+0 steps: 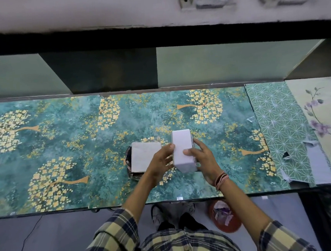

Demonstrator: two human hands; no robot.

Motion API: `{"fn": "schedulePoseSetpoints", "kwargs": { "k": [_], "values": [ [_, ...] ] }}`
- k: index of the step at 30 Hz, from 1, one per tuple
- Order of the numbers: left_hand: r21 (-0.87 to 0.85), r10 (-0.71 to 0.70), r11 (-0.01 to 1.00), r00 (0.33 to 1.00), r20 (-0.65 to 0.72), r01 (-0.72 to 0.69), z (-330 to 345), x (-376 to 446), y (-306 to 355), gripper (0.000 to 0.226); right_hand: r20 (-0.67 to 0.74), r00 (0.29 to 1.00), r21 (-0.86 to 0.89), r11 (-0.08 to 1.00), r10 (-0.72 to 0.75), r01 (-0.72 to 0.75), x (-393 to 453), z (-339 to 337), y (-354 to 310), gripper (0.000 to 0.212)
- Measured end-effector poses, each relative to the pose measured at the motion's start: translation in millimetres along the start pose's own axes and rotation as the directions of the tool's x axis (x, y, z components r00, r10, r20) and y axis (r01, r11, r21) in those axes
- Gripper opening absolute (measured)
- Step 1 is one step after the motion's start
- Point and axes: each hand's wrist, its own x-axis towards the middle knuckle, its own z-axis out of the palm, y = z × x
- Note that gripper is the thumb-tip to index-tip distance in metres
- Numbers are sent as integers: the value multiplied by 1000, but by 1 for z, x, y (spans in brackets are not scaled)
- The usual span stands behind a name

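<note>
A tall white box point(182, 143) is held above the patterned table between both hands. My left hand point(160, 163) holds its left side, thumb against the box. My right hand point(202, 158) grips the right side, thumb on the front face and fingers behind. Left of the box lies a flat white square piece point(143, 156) on top of a dark patterned object point(129, 164), part of it hidden under my left hand.
The table point(62, 133) is covered with teal sheet showing golden trees. Green geometric paper point(277, 120) and floral paper point(326, 116) lie at the right end. A reddish bin point(224, 217) with scraps stands on the floor below the front edge. A shelf back rises behind.
</note>
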Motion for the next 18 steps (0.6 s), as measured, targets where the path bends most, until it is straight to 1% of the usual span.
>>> {"fn": "schedulePoseSetpoints", "kwargs": {
  "k": [2, 7, 10, 11, 12, 13, 14, 16, 18],
  "values": [
    [-41, -17, 999, 999, 41, 19, 5, 0, -2, 28, 7, 1000, 49, 999, 13, -13, -4, -3, 1, 77],
    [-27, 32, 999, 999, 29, -31, 9, 1, -6, 31, 36, 999, 75, 997, 16, -19, -6, -11, 9, 67],
    [-6, 56, 998, 998, 20, -56, 9, -1, -10, 32, 61, 998, 106, 994, 34, -40, -6, -15, 11, 66],
    [-27, 58, 998, 998, 3, -58, 7, -2, -10, 39, 81, 995, 133, 989, 50, -61, -5, -16, 14, 65],
    [-60, 59, 996, 998, -11, -59, 4, 0, -11, 52, 108, 992, 184, 979, 71, -90, -4, -19, 17, 66],
    [-97, 47, 994, 999, -20, -49, 0, 1, -11, 65, 135, 986, 257, 958, 98, -131, -3, -22, 21, 68],
    [-126, 33, 991, 999, -33, -37, -2, -1, -9, 73, 162, 979, 324, 930, 123, -170, -2, -26, 24, 68],
    [-140, 20, 990, 997, -69, -29, -6, -2, -8, 81, 192, 969, 372, 902, 156, -219, 1, -31, 27, 64],
    [-149, 12, 988, 995, -98, -27, -10, -3, -8, 81, 162, 969, 360, 904, 184, -232, 3, -34, 30, 46]
  ]
}}
